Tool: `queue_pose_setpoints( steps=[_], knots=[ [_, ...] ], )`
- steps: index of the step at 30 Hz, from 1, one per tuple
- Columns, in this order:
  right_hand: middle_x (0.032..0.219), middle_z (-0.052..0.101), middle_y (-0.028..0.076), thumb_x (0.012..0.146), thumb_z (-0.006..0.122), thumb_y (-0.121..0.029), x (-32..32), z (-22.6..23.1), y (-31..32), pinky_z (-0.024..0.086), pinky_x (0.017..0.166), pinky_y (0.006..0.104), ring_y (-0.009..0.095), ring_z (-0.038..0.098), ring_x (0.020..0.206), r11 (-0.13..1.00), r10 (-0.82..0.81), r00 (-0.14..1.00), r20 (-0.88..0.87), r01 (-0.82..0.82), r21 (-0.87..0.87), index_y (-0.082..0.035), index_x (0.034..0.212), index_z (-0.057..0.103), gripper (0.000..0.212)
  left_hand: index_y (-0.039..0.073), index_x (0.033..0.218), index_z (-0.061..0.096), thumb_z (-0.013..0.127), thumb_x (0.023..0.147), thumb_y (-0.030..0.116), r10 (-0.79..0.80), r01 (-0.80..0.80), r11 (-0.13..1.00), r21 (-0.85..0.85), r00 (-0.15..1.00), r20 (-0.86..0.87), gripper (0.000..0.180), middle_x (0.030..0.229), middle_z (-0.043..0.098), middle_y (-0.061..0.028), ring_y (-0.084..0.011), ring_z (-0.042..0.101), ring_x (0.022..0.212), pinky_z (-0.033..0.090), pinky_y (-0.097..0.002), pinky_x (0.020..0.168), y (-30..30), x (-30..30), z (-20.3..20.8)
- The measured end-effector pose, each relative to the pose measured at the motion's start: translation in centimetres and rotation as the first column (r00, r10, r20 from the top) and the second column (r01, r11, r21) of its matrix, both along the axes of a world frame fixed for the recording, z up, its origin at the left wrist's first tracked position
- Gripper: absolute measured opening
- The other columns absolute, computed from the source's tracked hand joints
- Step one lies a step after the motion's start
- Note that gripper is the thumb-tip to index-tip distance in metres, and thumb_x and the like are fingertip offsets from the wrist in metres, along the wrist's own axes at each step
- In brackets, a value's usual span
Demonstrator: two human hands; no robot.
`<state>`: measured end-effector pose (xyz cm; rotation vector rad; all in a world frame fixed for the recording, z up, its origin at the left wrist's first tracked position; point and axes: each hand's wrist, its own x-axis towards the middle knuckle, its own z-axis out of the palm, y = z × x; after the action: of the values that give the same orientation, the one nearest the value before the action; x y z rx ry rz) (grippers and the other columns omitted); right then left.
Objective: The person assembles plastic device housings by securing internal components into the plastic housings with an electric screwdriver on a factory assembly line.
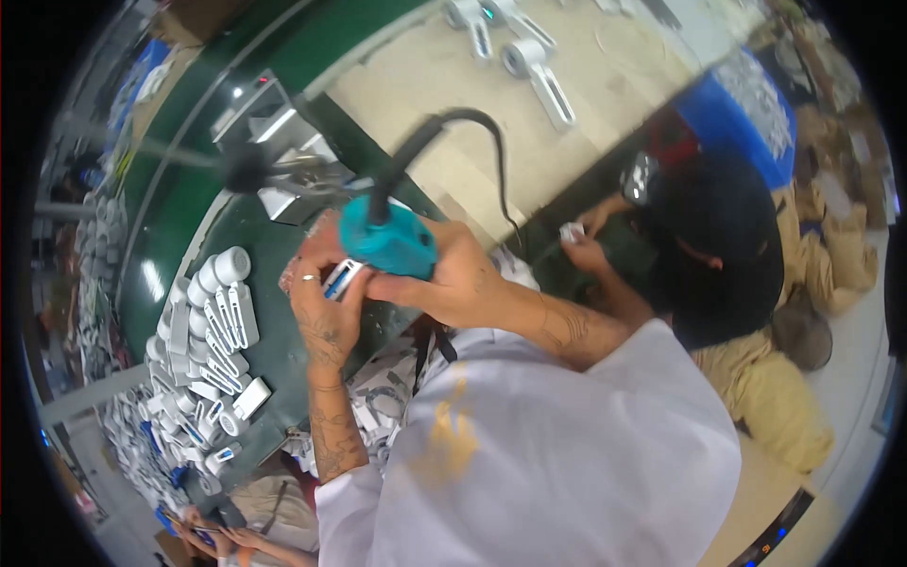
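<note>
My right hand [463,274] is wrapped round a teal power screwdriver [385,238] with a black cord rising from its end. In my left hand [326,307], which wears a ring, is a white plastic handle piece [342,281] with a blue strip along its slot. The two hands meet at this piece, the tool's body right above it. My fingers and the tool hide most of the piece and the tool's tip. Left of my left hand, a group of white handled parts with round heads [222,312] lies on the green table [283,350].
A metal box device [274,128] with a red light stands beyond my hands. Several finished-looking white parts [539,76] lie on a beige board [444,94]. At right, a person in a dark cap [727,246] works near a blue bin [746,113]. More white parts [378,402] are piled beside my lap.
</note>
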<state>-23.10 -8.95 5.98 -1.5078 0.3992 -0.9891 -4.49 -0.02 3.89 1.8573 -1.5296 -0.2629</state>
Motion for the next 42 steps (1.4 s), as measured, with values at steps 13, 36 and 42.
queue_pose_setpoints(
  steps=[13, 36, 42],
  knots=[
    [0.075, 0.062, 0.012, 0.084, 0.080, -0.038, -1.9, 0.6, 2.8, 0.048, 0.063, 0.0340, 0.026, 0.060, 0.066, 0.995, 0.099, 0.994, -0.044, -0.100, -0.001, -0.002, 0.098, 0.060, 0.043, -0.002, 0.117, 0.057, 0.073, 0.085, 0.002, 0.136, -0.183, 0.981, -0.059, 0.879, -0.457, 0.036, 0.106, 0.065, -0.0077, -0.0170, 0.062, 0.097, 0.048, -0.0301, 0.090, 5.8, 0.5, 0.3],
    [0.068, 0.061, 0.011, 0.084, 0.080, -0.038, 0.2, 0.0, 3.7, 0.046, 0.057, 0.0357, 0.026, 0.062, 0.060, 0.982, 0.186, 0.983, -0.005, -0.186, 0.024, -0.003, 0.092, 0.058, 0.042, -0.005, 0.119, 0.059, 0.071, 0.093, 0.019, 0.752, -0.852, 0.422, -0.309, 0.520, -0.405, 0.036, 0.115, 0.066, -0.0151, -0.0198, 0.064, 0.101, 0.050, -0.0299, 0.090, 25.8, 14.5, 7.1],
    [0.071, 0.064, 0.009, 0.084, 0.080, -0.034, 1.0, -0.4, 3.7, 0.048, 0.059, 0.0336, 0.023, 0.064, 0.062, 0.987, 0.134, 0.990, -0.039, -0.136, -0.081, -0.002, 0.095, 0.061, 0.038, -0.006, 0.122, 0.061, 0.065, 0.096, 0.028, 0.574, -0.934, 0.249, -0.257, 0.356, -0.738, 0.042, 0.123, 0.064, -0.0138, -0.0249, 0.060, 0.112, 0.048, -0.0382, 0.096, 33.9, 27.7, 5.0]
  ],
)
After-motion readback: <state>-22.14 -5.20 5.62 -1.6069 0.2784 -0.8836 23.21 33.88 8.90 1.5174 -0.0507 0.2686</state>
